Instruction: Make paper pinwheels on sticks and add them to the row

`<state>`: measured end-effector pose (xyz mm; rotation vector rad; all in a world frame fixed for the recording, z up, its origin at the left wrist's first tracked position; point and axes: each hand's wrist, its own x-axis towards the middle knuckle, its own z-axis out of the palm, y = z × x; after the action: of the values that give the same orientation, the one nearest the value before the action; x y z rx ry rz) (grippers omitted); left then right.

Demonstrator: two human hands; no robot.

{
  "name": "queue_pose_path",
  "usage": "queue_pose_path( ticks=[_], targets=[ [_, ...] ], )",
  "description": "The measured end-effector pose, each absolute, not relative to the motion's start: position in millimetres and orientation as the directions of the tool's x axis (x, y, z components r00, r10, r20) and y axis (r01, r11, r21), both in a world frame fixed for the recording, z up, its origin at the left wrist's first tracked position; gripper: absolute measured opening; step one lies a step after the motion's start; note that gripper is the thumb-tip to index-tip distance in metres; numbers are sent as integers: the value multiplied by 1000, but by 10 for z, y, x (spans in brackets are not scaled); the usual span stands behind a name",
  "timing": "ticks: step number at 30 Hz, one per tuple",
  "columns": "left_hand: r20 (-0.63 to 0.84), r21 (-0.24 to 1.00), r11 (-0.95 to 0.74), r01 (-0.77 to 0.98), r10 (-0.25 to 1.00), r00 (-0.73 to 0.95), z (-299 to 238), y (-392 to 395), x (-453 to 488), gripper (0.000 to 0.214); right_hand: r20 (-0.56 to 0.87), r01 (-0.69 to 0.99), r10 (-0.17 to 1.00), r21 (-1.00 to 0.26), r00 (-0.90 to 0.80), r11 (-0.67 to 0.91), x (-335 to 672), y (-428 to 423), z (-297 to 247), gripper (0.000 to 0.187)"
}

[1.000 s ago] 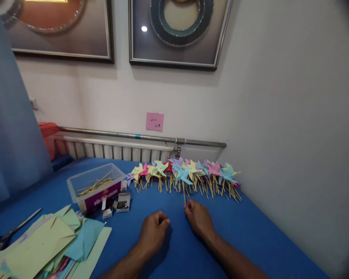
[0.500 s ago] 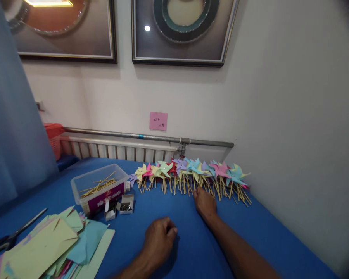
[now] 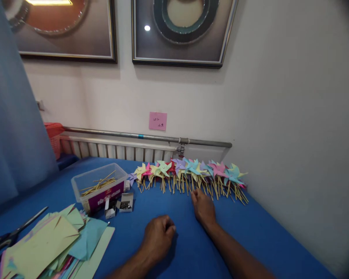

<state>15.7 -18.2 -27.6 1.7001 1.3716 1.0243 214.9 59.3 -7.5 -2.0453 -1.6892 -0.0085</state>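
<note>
The counter (image 3: pixel 250 232) is deep blue. The pinwheels (image 3: pixel 189 170) are pastel yellow, pink, lilac, light blue and mint green, with some red, on pale tan sticks. The loose paper sheets (image 3: pixel 46 240) are soft yellow, light blue, green and pink. The clear plastic box (image 3: pixel 100 186) bears a magenta label with white lettering and holds tan sticks. The sticky note (image 3: pixel 158 121) is pink on an off-white wall. The scissors (image 3: pixel 8 238) have black handles and grey blades. The basket (image 3: pixel 54 135) is orange-red, the curtain (image 3: pixel 11 116) grey-blue, and the grey pipe (image 3: pixel 110 134) carries a blue band.
</note>
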Motion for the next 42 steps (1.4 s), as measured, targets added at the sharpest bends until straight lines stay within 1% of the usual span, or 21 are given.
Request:
queue_pose_path(
  ticks=[1,3,5,7,8,9,11,15,18,21,24,26,29,31,32,33,36,38,39,41,42],
  targets=[
    [149,888,-187,420,981,123,-276,-182,158,14,315,920,927,-385,205,-73,2075,511,-66,28],
    [164,884,-198,424,980,116,-281,-175,155,16,339,809,928,-583,156,77,1870,327,-35,28],
    [183,879,-208,429,978,98,-285,-159,141,18,320,620,938,-765,134,172,1618,130,11,30],
    [195,875,-211,435,977,82,-276,-137,110,19,298,434,949,-873,107,225,1379,-60,42,29],
    [195,873,-209,440,978,76,-267,-124,89,20,290,363,952,-901,95,238,1284,-146,37,29],
    [193,871,-202,447,979,66,-255,-110,66,20,284,319,955,-916,82,245,1213,-222,12,29],
    [194,861,-186,472,980,34,-233,-78,17,20,259,282,962,-932,80,228,1145,-336,-92,31],
    [238,817,-193,543,971,-12,-222,-19,-54,19,183,325,982,-932,46,159,1182,-391,-345,36],
    [283,757,-225,614,959,3,-208,-26,-70,20,203,310,979,-932,25,185,1210,-352,-387,38],
    [370,644,-304,701,927,62,-107,-101,-75,20,221,290,975,-935,24,205,1219,-314,-340,40],
    [498,494,-431,755,852,161,76,-258,-90,22,234,294,972,-931,30,216,1245,-289,-309,42],
    [573,420,-499,758,794,204,170,-421,-130,24,247,297,968,-928,40,225,1265,-282,-305,41],
    [692,322,-535,781,696,191,149,-739,-323,25,232,299,971,-932,60,204,1275,-283,-305,40],
    [765,239,-523,818,621,173,33,-966,-593,23,210,305,976,-935,64,181,1264,-285,-310,39],
    [796,199,-485,852,587,148,-37,-1074,-774,21,201,310,978,-935,62,172,1255,-285,-315,39],
    [812,165,-413,896,572,114,-105,-1173,-979,18,195,314,979,-934,58,168,1246,-284,-320,38],
    [841,39,-46,998,541,-8,-255,-1394,-1640,13,189,308,981,-937,45,167,1222,-280,-331,37],
    [807,-50,146,988,589,-46,-307,-1466,-2001,22,182,301,983,-940,40,162,1214,-279,-327,36],
    [780,-88,208,974,623,-62,-327,-1482,-2131,25,176,302,984,-940,38,156,1212,-280,-323,36],
    [731,-141,258,956,679,-75,-360,-1483,-2281,28,162,316,986,-938,31,144,1213,-283,-313,36],
    [723,-152,271,951,686,-80,-375,-1474,-2311,27,160,319,987,-937,33,141,1215,-285,-308,36]
  ],
)
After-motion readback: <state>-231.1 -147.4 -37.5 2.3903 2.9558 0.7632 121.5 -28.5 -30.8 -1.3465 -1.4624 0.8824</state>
